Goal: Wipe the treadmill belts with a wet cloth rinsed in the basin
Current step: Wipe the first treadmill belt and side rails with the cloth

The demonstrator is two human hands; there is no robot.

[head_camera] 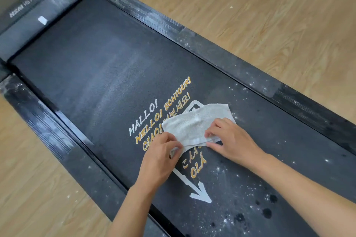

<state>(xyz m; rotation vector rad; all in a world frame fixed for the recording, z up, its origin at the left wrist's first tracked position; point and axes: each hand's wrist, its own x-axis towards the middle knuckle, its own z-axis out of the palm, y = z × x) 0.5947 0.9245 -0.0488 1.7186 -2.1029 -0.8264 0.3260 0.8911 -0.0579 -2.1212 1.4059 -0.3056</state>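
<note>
A black treadmill belt (100,67) runs diagonally through the head view, printed with orange and white greeting words and a white arrow. A white cloth (194,123) lies folded on the printed area. My left hand (159,158) pinches the cloth's near left edge. My right hand (231,138) pinches the cloth's near right edge with curled fingers. White dust specks and a few dark wet spots (267,211) cover the belt near me. The far half of the belt shows a pale wiped streak.
Dusty black side rails (227,57) flank the belt on both sides. The motor cover (32,15) sits at the far left end. Light wooden floor (269,5) surrounds the treadmill. No basin is in view.
</note>
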